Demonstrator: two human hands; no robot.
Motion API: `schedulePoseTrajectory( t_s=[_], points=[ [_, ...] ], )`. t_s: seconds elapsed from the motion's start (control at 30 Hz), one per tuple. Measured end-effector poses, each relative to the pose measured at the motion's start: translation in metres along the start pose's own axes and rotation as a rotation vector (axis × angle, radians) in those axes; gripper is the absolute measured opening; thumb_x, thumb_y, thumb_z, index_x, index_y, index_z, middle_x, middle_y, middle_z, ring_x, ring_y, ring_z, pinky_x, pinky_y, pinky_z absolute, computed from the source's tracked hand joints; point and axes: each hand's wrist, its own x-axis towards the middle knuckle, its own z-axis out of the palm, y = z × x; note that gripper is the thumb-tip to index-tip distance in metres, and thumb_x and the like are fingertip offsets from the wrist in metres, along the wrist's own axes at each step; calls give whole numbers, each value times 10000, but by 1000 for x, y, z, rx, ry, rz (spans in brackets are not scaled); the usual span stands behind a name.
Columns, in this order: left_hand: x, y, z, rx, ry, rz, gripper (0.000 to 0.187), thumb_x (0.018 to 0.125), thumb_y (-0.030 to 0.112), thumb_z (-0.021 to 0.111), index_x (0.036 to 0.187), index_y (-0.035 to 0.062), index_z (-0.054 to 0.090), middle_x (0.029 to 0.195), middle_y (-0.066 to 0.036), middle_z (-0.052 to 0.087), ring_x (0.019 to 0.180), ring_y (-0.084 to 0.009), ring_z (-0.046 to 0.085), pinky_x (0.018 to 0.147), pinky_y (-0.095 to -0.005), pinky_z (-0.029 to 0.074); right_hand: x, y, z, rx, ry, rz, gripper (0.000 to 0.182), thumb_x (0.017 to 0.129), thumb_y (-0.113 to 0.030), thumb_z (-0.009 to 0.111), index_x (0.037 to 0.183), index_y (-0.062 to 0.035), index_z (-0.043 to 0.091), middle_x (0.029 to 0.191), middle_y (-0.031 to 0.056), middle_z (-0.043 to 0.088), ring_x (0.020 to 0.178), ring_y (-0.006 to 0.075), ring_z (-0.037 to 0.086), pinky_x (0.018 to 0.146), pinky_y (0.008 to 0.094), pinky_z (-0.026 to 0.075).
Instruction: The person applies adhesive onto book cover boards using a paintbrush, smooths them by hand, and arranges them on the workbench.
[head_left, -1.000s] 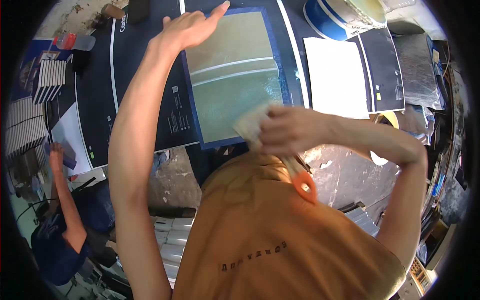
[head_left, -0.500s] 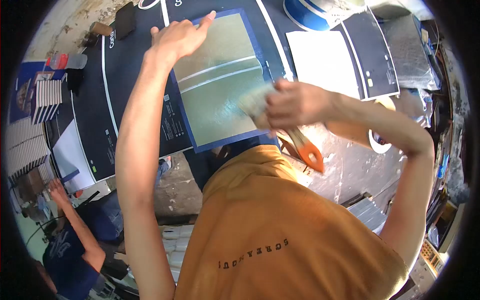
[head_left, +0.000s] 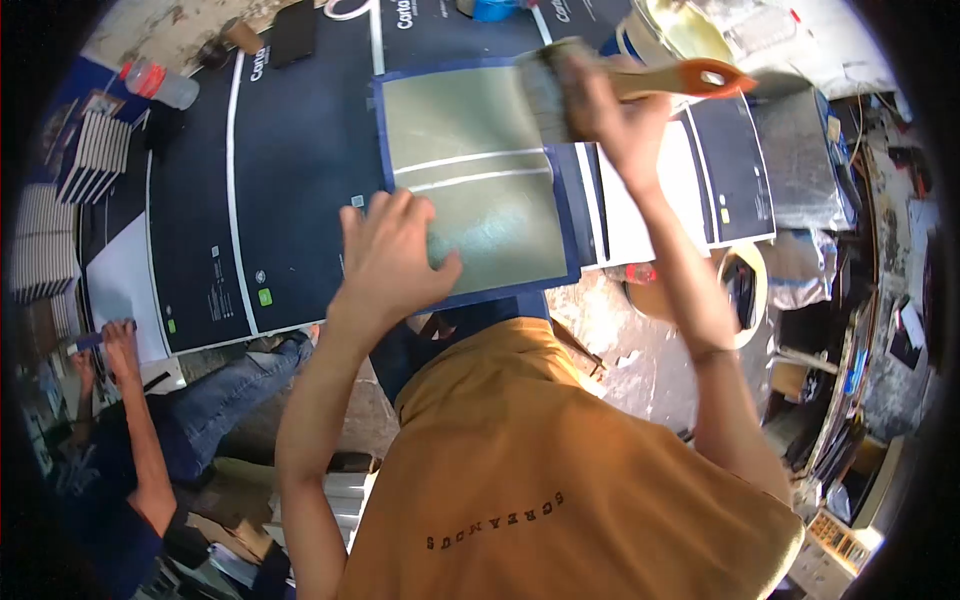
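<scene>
A blue-edged board (head_left: 470, 110) with a greenish-grey panel and two white stripes lies on the dark table sheets; its lower part shines. My left hand (head_left: 392, 250) rests near its lower left edge, fingers apart, nothing held. My right hand (head_left: 612, 115) is wrapped round a wide brush (head_left: 690, 78) with an orange-tipped wooden handle. The brush's blurred bristles are at the board's upper right edge; whether they touch it I cannot tell.
A bucket (head_left: 625, 40) of pale stuff stands beyond the board. White paper (head_left: 645, 190) lies to its right. At the left are stacked books (head_left: 95, 155), a bottle (head_left: 165, 85) and a co-worker's hand (head_left: 122, 350) by another white sheet (head_left: 125, 280).
My left hand has come down from the board's top edge to its lower left. My right hand has moved up and right with the brush, whose handle now points right.
</scene>
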Motion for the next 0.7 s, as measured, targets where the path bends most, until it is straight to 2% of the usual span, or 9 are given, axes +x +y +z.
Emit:
schedulePoseTrajectory(
  t_s=[0.03,0.2,0.4,0.47,0.53,0.57,0.6,0.67,0.7],
  points=[
    [-2,1,5,22,-27,-11,408,702,324,727,994,74,590,963,-64,569,943,-244,546,804,-402,338,-8,-14,38,299,-31,61,210,894,-163,698,757,-6,670,642,3,632,582,77,569,536,237,455],
    [-3,2,12,78,-47,-22,408,695,324,717,986,53,627,955,-68,586,947,-238,551,801,-413,333,-31,-23,116,-31,-195,57,324,850,-307,735,821,16,730,707,140,710,664,164,692,624,341,543],
    [-1,5,6,21,-96,-33,382,715,321,707,967,39,654,933,-76,597,936,-233,558,804,-421,331,63,45,63,-383,-110,-91,233,878,-258,684,954,-55,768,706,141,718,601,210,711,557,339,559],
    [3,3,6,45,-96,-37,395,727,322,698,995,35,662,945,-75,600,948,-228,556,811,-425,331,73,33,57,-246,-250,-167,248,871,-264,693,984,-56,764,736,117,721,667,183,708,610,312,559],
    [2,5,8,58,-121,-51,378,738,320,690,987,36,666,954,-73,605,963,-220,556,832,-427,333,64,0,65,158,-700,-197,250,859,-275,714,972,-56,759,755,82,691,696,156,667,643,292,534],
    [3,6,6,70,-136,-57,356,744,317,687,965,39,666,958,-72,609,973,-215,557,849,-428,335,51,25,87,220,-598,-307,258,853,-297,736,937,-54,749,761,49,652,674,153,612,637,283,500],
    [5,6,5,86,-150,-63,334,750,315,683,943,43,666,961,-71,613,983,-210,558,866,-429,337,57,12,99,-18,-684,-533,264,870,-327,719,912,-68,749,725,43,651,659,152,615,617,303,498],
    [6,4,7,77,-153,-62,395,746,330,683,1010,37,671,973,-68,614,970,-214,555,843,-425,336,93,13,116,-166,-915,-252,310,882,-382,698,920,-79,752,712,53,666,664,154,648,605,300,512],
    [5,4,7,72,-159,-62,427,744,338,684,1043,34,673,980,-67,615,964,-217,554,831,-424,336,110,35,132,-169,-782,-331,319,896,-395,670,952,-95,764,746,75,700,674,150,676,589,300,527]
  ],
)
